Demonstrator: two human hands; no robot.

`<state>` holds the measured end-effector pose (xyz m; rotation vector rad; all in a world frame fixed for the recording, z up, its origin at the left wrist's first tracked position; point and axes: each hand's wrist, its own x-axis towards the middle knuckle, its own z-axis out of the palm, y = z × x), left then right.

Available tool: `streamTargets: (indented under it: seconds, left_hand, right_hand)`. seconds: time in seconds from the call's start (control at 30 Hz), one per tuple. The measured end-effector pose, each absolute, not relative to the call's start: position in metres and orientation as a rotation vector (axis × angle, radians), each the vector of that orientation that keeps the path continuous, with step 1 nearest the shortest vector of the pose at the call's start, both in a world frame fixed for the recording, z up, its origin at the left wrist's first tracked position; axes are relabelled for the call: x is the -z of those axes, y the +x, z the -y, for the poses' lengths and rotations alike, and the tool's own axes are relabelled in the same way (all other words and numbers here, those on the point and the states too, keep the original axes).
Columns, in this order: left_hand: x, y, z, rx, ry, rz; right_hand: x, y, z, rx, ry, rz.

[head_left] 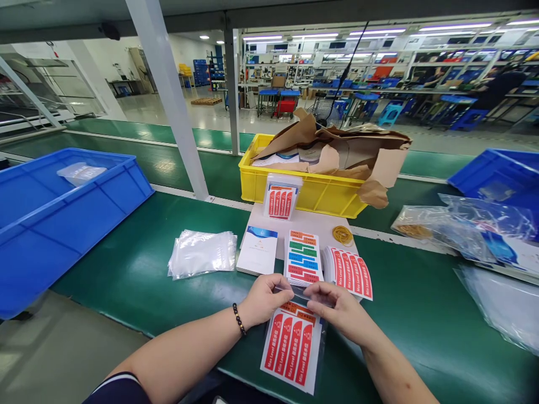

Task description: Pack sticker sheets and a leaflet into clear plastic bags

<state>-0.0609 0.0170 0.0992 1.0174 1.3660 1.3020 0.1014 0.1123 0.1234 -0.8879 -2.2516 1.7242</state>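
Note:
My left hand (pixel 269 297) and my right hand (pixel 339 308) each pinch the upper edge of a clear plastic bag (pixel 323 336), one at each side. A red-and-white label sheet (pixel 290 348) lies with the bag, and an orange label strip shows above it; whether the sheet is fully inside I cannot tell. Just beyond my fingers are a stack of multicoloured label sheets (pixel 304 255) and, to its right, a fanned stack of red label sheets (pixel 351 272). White booklets (pixel 257 249) with a blue top lie to the left. Farther left are empty clear bags (pixel 204 253).
Filled label bags (pixel 281 196) stand against a yellow crate (pixel 303 191) holding brown paper (pixel 337 146). Rubber bands (pixel 342 235) lie on a pale board. Blue bins (pixel 122 196) flank the green bench (pixel 138 264); plastic bags (pixel 501 303) lie right. A white post (pixel 168 95) rises behind.

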Motion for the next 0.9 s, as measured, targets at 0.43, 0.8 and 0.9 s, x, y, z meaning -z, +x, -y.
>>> streamTargets:
  seconds: [0.43,0.8,0.9]
  left_hand:
    - [-0.095,-0.055,-0.017,-1.206,1.103,-1.377]
    - [-0.116,-0.064,0.0,-1.289,2.103,-1.485]
    - [-0.109,-0.048,0.006,-0.875,2.3,-1.322]
  right_hand:
    - [-0.122,0.089,-0.094,-1.324,-0.751,2.452]
    - [-0.116,0.104,-0.117,-0.651,-0.768,2.159]
    - [-0.113,0.104,-0.118,-0.585,-0.769,2.112]
